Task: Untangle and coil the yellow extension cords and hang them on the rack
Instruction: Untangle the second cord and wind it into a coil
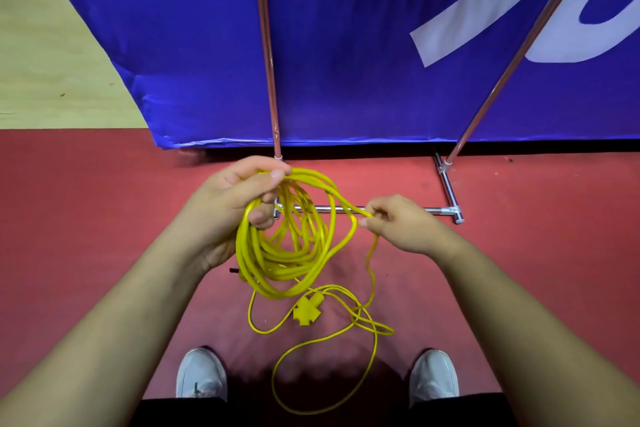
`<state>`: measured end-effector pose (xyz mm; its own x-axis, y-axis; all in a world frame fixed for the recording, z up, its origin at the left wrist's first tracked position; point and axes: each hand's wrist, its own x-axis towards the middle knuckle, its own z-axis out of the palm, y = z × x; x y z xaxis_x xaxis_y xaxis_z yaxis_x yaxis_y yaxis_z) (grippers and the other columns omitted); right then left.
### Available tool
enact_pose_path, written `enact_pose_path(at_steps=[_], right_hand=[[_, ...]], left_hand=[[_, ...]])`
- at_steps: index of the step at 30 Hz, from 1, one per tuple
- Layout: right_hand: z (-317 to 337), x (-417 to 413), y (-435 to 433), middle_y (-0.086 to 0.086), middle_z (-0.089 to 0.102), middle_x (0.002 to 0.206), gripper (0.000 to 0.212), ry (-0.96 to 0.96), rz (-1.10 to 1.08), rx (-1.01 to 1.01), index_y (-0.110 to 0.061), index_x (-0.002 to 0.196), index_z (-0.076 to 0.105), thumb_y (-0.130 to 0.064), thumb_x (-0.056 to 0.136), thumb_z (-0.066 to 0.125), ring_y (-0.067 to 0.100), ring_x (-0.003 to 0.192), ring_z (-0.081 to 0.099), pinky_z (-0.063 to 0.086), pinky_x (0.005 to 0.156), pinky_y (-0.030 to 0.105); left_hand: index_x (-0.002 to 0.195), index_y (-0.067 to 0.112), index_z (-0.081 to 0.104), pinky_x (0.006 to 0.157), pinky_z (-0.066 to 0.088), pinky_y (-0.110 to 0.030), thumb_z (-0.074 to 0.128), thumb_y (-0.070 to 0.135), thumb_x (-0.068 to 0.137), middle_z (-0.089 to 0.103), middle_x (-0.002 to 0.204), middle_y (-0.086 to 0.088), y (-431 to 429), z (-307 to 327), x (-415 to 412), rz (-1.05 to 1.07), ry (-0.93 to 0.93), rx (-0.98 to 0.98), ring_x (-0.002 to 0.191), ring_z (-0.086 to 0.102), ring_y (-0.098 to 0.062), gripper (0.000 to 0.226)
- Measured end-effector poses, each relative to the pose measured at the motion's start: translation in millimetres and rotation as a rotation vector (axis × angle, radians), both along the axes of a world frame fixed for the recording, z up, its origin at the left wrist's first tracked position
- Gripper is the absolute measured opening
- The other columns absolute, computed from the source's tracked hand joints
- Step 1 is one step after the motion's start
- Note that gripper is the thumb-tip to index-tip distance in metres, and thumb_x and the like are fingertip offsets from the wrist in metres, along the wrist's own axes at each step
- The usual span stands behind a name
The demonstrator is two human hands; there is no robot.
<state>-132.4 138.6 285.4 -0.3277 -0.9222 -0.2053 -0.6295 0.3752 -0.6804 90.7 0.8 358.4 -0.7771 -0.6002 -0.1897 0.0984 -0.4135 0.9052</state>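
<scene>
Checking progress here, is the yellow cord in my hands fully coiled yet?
Partly coiled: the left hand holds loops, while loose cord trails on the floor.

Left hand grips yellow cord coil; right hand pinches one strand; loose cord and plug on red floor.

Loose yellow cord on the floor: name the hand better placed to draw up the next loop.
Right. The right hand already pinches the strand running down to the loose cord on the floor, while the left hand is full, its grip closed around the coil.
</scene>
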Motion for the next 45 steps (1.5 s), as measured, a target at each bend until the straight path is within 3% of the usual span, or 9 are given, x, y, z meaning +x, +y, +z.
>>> enact_pose_path(at_steps=[5, 11, 17, 22, 28, 32, 36, 40, 45], right_hand=[[-25.4, 2.7, 0.0, 0.011, 0.068, 0.072, 0.021, -0.518, -0.31, -0.143, -0.01, 0.08, 0.056, -0.021, 0.098, 0.056, 0.024, 0.07, 0.067, 0.054, 0.075, 0.041], [-33.2, -3.9, -8.9, -0.004, 0.04, 0.049, 0.027, -0.435, -0.446, -0.353, -0.013, 0.075, 0.062, -0.024, 0.099, 0.055, 0.015, 0.046, 0.035, 0.031, 0.051, 0.028], [-50.4, -6.3, -2.2, 0.003, 0.051, 0.062, 0.015, -0.208, -0.237, -0.13, -0.005, 0.081, 0.062, -0.011, 0.094, 0.059, 0.014, 0.058, 0.045, 0.038, 0.052, 0.024], [-84.0, -7.8, 15.3, 0.013, 0.053, 0.07, 0.016, -0.24, -0.23, 0.176, 0.001, 0.078, 0.057, -0.005, 0.093, 0.059, 0.018, 0.064, 0.045, 0.037, 0.058, 0.027], [-59.3, 13.1, -0.2, 0.004, 0.052, 0.054, 0.015, -0.608, -0.512, -0.111, -0.015, 0.086, 0.048, -0.009, 0.095, 0.058, 0.016, 0.045, 0.049, 0.044, 0.051, 0.026], [2.3, 25.5, -13.6, -0.014, 0.046, 0.039, 0.015, -0.141, -0.152, 0.0, -0.01, 0.078, 0.067, -0.004, 0.089, 0.06, 0.0, 0.038, 0.041, 0.03, 0.043, 0.011], [63.6, 47.5, -6.8, -0.009, 0.042, 0.041, 0.015, -0.322, 0.292, 0.261, -0.012, 0.076, 0.073, -0.01, 0.088, 0.065, 0.009, 0.041, 0.035, 0.03, 0.046, 0.021], [82.3, 55.5, -11.6, -0.005, 0.031, 0.047, 0.018, -0.703, 0.175, -0.063, -0.005, 0.077, 0.068, -0.016, 0.089, 0.061, 0.011, 0.044, 0.021, 0.016, 0.047, 0.025], [70.4, 58.7, -17.3, -0.005, 0.029, 0.052, 0.031, -0.703, 0.008, -0.248, -0.018, 0.069, 0.063, -0.025, 0.098, 0.055, 0.011, 0.047, 0.02, 0.015, 0.047, 0.026]], left_hand=[[0.089, 0.009, 0.067, 0.041, 0.037, -0.017, 0.057, 0.015, 0.082, 0.048, 0.061, -0.004, -2.0, -3.2, 3.6, -0.012, -0.019, 0.039, 0.041, 0.043, -0.011, 0.013], [0.093, 0.008, 0.065, 0.04, 0.032, -0.016, 0.062, 0.014, 0.082, 0.049, 0.063, -0.004, 1.2, -5.9, 3.5, -0.091, -0.064, 0.067, 0.039, 0.039, -0.006, 0.012], [0.088, 0.008, 0.062, 0.044, 0.032, -0.019, 0.055, 0.001, 0.075, 0.047, 0.061, -0.004, -5.6, -0.7, 0.8, 0.042, 0.079, 0.117, 0.041, 0.04, -0.009, 0.016], [0.09, 0.008, 0.063, 0.052, 0.044, -0.024, 0.052, 0.001, 0.083, 0.052, 0.068, -0.008, -11.7, 4.1, 3.7, 0.149, 0.254, 0.069, 0.052, 0.047, -0.015, 0.015], [0.097, 0.014, 0.067, 0.051, 0.047, -0.027, 0.052, 0.004, 0.094, 0.059, 0.061, -0.008, -14.4, -1.9, 6.3, 0.189, 0.027, -0.254, 0.056, 0.052, -0.02, 0.018], [0.098, 0.013, 0.068, 0.051, 0.049, -0.024, 0.056, 0.008, 0.094, 0.065, 0.062, -0.008, -14.9, -6.2, 9.9, 0.173, -0.15, -0.416, 0.054, 0.057, -0.014, 0.013], [0.098, 0.011, 0.068, 0.058, 0.054, -0.025, 0.058, 0.006, 0.093, 0.07, 0.068, -0.012, -8.3, -9.6, 9.9, 0.002, -0.261, -0.525, 0.058, 0.062, -0.013, 0.013], [0.1, 0.004, 0.065, 0.059, 0.056, -0.028, 0.059, 0.003, 0.091, 0.067, 0.075, -0.019, 5.3, -8.0, 8.2, -0.185, -0.214, -0.376, 0.061, 0.065, -0.016, 0.011], [0.107, 0.004, 0.061, 0.053, 0.052, -0.027, 0.062, 0.003, 0.08, 0.06, 0.093, -0.025, 12.2, -5.5, 3.2, -0.222, -0.043, 0.034, 0.06, 0.065, -0.025, 0.027]])
